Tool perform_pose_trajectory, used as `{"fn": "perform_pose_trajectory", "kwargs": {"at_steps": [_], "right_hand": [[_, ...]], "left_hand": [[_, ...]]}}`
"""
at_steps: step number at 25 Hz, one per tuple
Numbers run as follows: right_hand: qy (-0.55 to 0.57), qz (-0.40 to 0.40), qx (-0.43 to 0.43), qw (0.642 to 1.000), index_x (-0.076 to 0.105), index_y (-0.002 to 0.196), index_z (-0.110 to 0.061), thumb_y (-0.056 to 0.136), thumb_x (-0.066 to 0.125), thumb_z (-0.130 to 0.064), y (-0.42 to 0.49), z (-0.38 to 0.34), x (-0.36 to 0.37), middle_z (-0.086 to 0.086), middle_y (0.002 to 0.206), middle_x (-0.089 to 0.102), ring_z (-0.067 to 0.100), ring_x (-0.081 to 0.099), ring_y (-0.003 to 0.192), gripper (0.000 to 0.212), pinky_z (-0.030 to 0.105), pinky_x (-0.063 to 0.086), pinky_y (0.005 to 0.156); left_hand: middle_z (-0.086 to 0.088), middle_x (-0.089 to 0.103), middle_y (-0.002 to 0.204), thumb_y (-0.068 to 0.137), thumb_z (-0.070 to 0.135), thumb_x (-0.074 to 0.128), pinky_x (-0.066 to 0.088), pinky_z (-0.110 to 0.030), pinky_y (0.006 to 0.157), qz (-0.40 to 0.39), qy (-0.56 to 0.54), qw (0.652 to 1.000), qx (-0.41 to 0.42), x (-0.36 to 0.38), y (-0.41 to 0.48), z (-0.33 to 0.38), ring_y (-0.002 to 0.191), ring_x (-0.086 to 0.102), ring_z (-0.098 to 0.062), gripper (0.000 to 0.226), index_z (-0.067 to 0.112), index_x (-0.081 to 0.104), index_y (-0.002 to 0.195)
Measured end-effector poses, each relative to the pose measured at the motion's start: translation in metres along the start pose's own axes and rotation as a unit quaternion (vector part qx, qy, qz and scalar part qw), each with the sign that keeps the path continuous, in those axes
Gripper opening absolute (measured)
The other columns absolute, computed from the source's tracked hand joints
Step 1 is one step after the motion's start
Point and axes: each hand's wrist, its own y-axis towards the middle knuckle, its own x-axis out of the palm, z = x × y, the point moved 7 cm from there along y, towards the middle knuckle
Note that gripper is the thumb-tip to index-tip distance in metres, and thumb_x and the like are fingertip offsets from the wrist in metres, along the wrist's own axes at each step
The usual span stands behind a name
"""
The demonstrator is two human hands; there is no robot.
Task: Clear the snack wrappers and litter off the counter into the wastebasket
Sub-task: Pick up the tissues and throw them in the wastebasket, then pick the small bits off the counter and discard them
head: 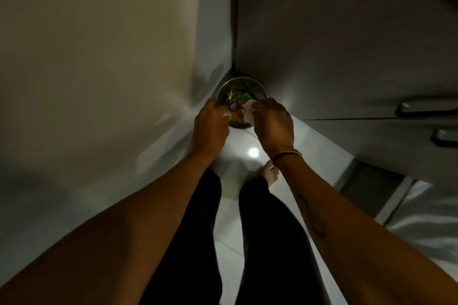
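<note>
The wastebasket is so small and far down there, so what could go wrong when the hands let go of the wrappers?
1. Both the left hand and the right hand hold colourful wrappers above the wastebasket; its opening is narrow, so light pieces might flutter past the rim onto the floor.
2. The basket already looks rather full, so new litter may slide off.
3. The floor looks shiny and a bare foot stands close; a dropped wrapper could be slippery.

You're looking down at a glossy white tile floor [250,136] with a bright spot of light reflected on it. The round metal wastebasket [257,88] stands on it in the corner, wrappers [235,104] inside. Your bare foot [271,173] rests on the tiles just nearer.
</note>
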Motion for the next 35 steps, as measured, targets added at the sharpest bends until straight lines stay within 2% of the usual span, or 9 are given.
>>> {"fn": "perform_pose_trajectory", "kwargs": {"at_steps": [7, 9, 12, 14, 20, 24, 30, 33, 35], "right_hand": [[0.069, -0.057, 0.067, 0.994, 0.057, 0.145, -0.01, 0.105, 0.059, -0.019, 0.07, 0.061, 0.091, 0.017, 0.144, 0.063, 0.036, 0.062, 0.131, 0.041, 0.047, 0.052, 0.111], [0.092, 0.003, 0.115, 0.989, 0.062, 0.139, -0.009, 0.105, 0.058, -0.019, 0.045, 0.076, 0.071, 0.016, 0.137, 0.068, 0.036, 0.067, 0.125, 0.035, 0.044, 0.055, 0.108], [0.124, -0.005, 0.135, 0.983, 0.051, 0.153, -0.015, 0.106, 0.061, -0.027, -0.012, 0.076, 0.038, 0.009, 0.157, 0.056, 0.029, 0.053, 0.145, 0.05, 0.041, 0.043, 0.121], [0.099, -0.008, 0.111, 0.989, 0.045, 0.158, -0.019, 0.107, 0.059, -0.032, -0.05, 0.062, 0.004, 0.005, 0.163, 0.048, 0.026, 0.044, 0.153, 0.055, 0.042, 0.038, 0.125], [-0.021, 0.177, 0.017, 0.984, 0.043, 0.158, -0.013, 0.106, 0.057, -0.045, -0.113, -0.01, -0.126, 0.014, 0.169, 0.037, 0.036, 0.026, 0.161, 0.063, 0.05, 0.028, 0.129], [-0.027, 0.272, -0.018, 0.962, 0.043, 0.159, -0.011, 0.109, 0.054, -0.043, -0.131, -0.045, -0.218, 0.015, 0.17, 0.035, 0.035, 0.024, 0.162, 0.06, 0.048, 0.027, 0.132], [0.06, 0.489, -0.013, 0.87, 0.055, 0.148, -0.01, 0.106, 0.059, -0.023, -0.165, -0.047, -0.367, 0.009, 0.147, 0.06, 0.025, 0.056, 0.138, 0.044, 0.038, 0.046, 0.117], [0.059, 0.458, 0.077, 0.884, 0.055, 0.146, -0.016, 0.1, 0.061, -0.016, -0.161, 0.0, -0.413, 0.008, 0.138, 0.061, 0.027, 0.059, 0.122, 0.046, 0.034, 0.05, 0.101], [0.071, 0.385, 0.117, 0.913, 0.058, 0.146, -0.016, 0.101, 0.062, -0.015, -0.15, 0.03, -0.421, 0.01, 0.132, 0.063, 0.03, 0.061, 0.116, 0.045, 0.038, 0.054, 0.094]], "left_hand": [[-0.016, 0.037, 0.166, 0.105, 0.029, 0.057, 0.037, -0.044, 0.121, -0.125, 0.016, 0.992, -0.021, 0.094, 0.077, -0.041, 0.151, 0.039, -0.035, 0.067, 0.014, 0.027, 0.163], [-0.015, 0.034, 0.168, 0.103, 0.018, 0.062, 0.031, -0.042, 0.125, -0.119, -0.024, 0.992, -0.027, 0.083, 0.057, -0.052, 0.155, 0.034, -0.034, 0.072, 0.012, 0.024, 0.164], [-0.008, 0.027, 0.172, 0.1, 0.011, 0.064, 0.028, -0.041, 0.128, -0.131, -0.035, 0.99, -0.029, 0.06, 0.009, -0.057, 0.159, 0.026, -0.028, 0.079, 0.015, 0.02, 0.165], [-0.005, 0.019, 0.175, 0.101, 0.017, 0.064, 0.027, -0.042, 0.129, -0.134, 0.008, 0.991, 0.006, 0.039, -0.025, -0.037, 0.162, 0.017, -0.024, 0.08, 0.017, 0.016, 0.166], [-0.012, 0.007, 0.176, 0.103, 0.057, 0.036, 0.018, -0.048, 0.132, -0.055, 0.133, 0.976, 0.163, -0.052, -0.071, 0.099, 0.163, 0.003, -0.032, 0.079, 0.015, 0.014, 0.167], [-0.016, 0.011, 0.175, 0.104, 0.059, 0.032, 0.022, -0.052, 0.13, 0.04, 0.106, 0.967, 0.23, -0.13, -0.085, 0.181, 0.163, 0.006, -0.032, 0.08, 0.01, 0.019, 0.166], [-0.015, 0.024, 0.173, 0.106, 0.044, 0.054, 0.021, -0.042, 0.132, 0.179, 0.061, 0.908, 0.374, -0.209, -0.078, 0.31, 0.162, 0.017, -0.032, 0.071, 0.009, 0.029, 0.163], [-0.009, 0.058, 0.144, 0.098, 0.036, 0.064, 0.05, -0.043, 0.11, 0.164, 0.076, 0.888, 0.423, -0.208, -0.071, 0.383, 0.132, 0.052, -0.029, 0.056, 0.016, 0.052, 0.149], [-0.005, 0.063, 0.124, 0.094, 0.032, 0.071, 0.057, -0.045, 0.091, 0.099, 0.1, 0.895, 0.423, -0.19, -0.067, 0.418, 0.115, 0.057, -0.027, 0.052, 0.02, 0.058, 0.142]]}}
